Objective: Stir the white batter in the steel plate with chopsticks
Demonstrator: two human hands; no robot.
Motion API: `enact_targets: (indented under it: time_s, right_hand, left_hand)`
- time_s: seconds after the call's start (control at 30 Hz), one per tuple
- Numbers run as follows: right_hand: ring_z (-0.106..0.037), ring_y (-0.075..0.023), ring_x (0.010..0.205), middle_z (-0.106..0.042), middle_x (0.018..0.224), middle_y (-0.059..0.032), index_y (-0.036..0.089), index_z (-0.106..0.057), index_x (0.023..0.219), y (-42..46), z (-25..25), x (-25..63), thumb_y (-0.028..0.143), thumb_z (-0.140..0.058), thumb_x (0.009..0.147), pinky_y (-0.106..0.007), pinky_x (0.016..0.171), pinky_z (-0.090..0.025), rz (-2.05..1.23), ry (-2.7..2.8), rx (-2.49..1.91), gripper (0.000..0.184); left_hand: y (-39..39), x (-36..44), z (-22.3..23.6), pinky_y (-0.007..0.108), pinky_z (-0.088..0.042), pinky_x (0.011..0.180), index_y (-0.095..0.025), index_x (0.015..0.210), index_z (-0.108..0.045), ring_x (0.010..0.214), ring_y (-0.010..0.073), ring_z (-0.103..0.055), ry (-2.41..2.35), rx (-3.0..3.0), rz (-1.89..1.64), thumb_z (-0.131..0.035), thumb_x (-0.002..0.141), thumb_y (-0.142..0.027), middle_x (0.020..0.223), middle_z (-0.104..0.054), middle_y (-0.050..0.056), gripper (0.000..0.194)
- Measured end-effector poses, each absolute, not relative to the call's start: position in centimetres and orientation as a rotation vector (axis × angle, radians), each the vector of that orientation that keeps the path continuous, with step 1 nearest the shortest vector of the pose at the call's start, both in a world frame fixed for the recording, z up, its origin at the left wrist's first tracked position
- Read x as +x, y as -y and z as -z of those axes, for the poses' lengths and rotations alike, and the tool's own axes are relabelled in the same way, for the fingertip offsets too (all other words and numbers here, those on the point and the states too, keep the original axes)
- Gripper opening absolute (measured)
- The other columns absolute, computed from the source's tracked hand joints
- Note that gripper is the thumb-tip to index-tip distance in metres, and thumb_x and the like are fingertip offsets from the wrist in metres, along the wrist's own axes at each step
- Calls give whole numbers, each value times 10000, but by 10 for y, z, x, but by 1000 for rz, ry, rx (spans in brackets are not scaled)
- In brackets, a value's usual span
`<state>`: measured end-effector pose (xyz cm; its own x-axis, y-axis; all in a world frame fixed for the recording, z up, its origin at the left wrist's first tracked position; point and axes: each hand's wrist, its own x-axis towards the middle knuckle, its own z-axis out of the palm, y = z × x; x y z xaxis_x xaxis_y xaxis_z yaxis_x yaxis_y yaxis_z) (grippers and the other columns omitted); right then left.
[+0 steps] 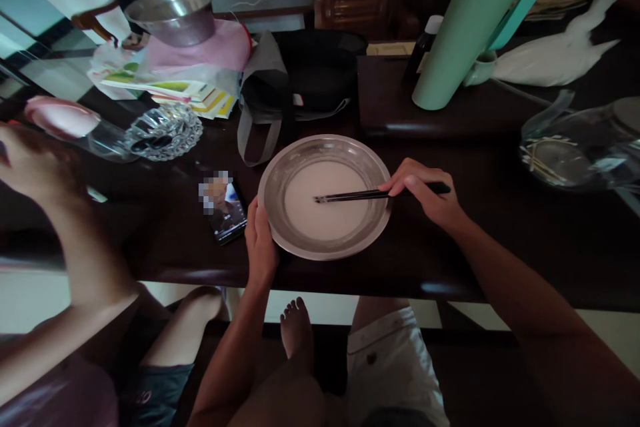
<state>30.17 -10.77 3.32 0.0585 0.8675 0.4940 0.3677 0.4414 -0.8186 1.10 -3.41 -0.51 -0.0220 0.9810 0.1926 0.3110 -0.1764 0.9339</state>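
Note:
A round metal bowl (325, 250) rests on the dark wooden table near its front edge. Inside it lies a whitish, milky liquid or thin batter (325, 177). My left hand (261, 243) grips the bowl's left rim, with the thumb hidden from view. From the right, my right hand (425, 190) is closed around a pair of black chopsticks (360, 195). Their tips touch the whitish mixture near the middle of the bowl. Just left of my left hand, a lit phone (227, 213) lies face up on the table.
Another person's arm (75, 227) reaches in at the left. Behind the bowl sit a black bag (320, 73) and a glass dish (165, 133). A metal basin (173, 17) tops a pile at back left. A green cylinder (470, 33) and a glass teapot (580, 147) stand right.

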Motion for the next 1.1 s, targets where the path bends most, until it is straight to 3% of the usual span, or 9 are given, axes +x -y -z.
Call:
enact_targets:
  time_s: [0.1, 0.27, 0.43, 0.6, 0.77, 0.97, 1.1]
  right_hand:
    - [-670, -206, 746, -780, 774, -31, 257, -757, 731, 108, -33, 302, 358, -489, 1004, -403, 723, -500, -605, 1522, -1100, 395]
    - [-667, -213, 819, -795, 837, -18, 280, -774, 805, 107, -32, 302, 354, -545, 981, -419, 791, -505, -538, 1592, -1115, 298]
    - [-669, -211, 746, -777, 754, -27, 267, -763, 726, 107, -33, 302, 386, -488, 1002, -415, 733, -508, -610, 1500, -1104, 407]
    - [-659, -208, 820, -797, 833, -9, 285, -777, 807, 107, -33, 301, 352, -552, 978, -414, 793, -499, -539, 1596, -1126, 291]
    - [-671, -207, 740, -775, 759, -25, 265, -763, 724, 108, -33, 302, 370, -490, 1005, -408, 727, -508, -615, 1483, -1089, 405]
    - [-655, -211, 805, -794, 824, -11, 290, -774, 800, 107, -33, 301, 380, -554, 975, -422, 781, -503, -522, 1584, -1132, 295]
    - [-656, -205, 735, -777, 757, -16, 278, -756, 726, 108, -32, 302, 367, -492, 1005, -413, 729, -493, -552, 1497, -1101, 394]
  left_hand:
    - [34, 11, 5, 331, -431, 1047, -192, 1227, -673, 1177, 223, -596, -1382, 1552, -1229, -415, 988, -544, 1221, -690, 83, 498]
    - [34, 11, 6, 318, -435, 1037, -198, 1240, -672, 1176, 213, -595, -1385, 1550, -1234, -418, 993, -527, 1257, -679, 79, 483]
    - [34, 10, 9, 328, -432, 1041, -207, 1256, -665, 1175, 217, -597, -1367, 1548, -1232, -418, 988, -551, 1254, -683, 75, 502]
    - [34, 11, 7, 322, -437, 1033, -194, 1246, -670, 1160, 214, -604, -1371, 1562, -1237, -412, 988, -556, 1244, -686, 82, 514]
    - [35, 12, 5, 333, -424, 1056, -184, 1240, -667, 1172, 221, -598, -1371, 1559, -1237, -415, 983, -564, 1240, -685, 90, 523]
    - [35, 12, 5, 319, -413, 1067, -186, 1237, -668, 1200, 220, -586, -1372, 1561, -1242, -415, 985, -555, 1250, -676, 92, 514]
    - [34, 11, 6, 323, -418, 1066, -197, 1240, -664, 1196, 220, -588, -1353, 1555, -1238, -417, 985, -557, 1244, -679, 86, 506]
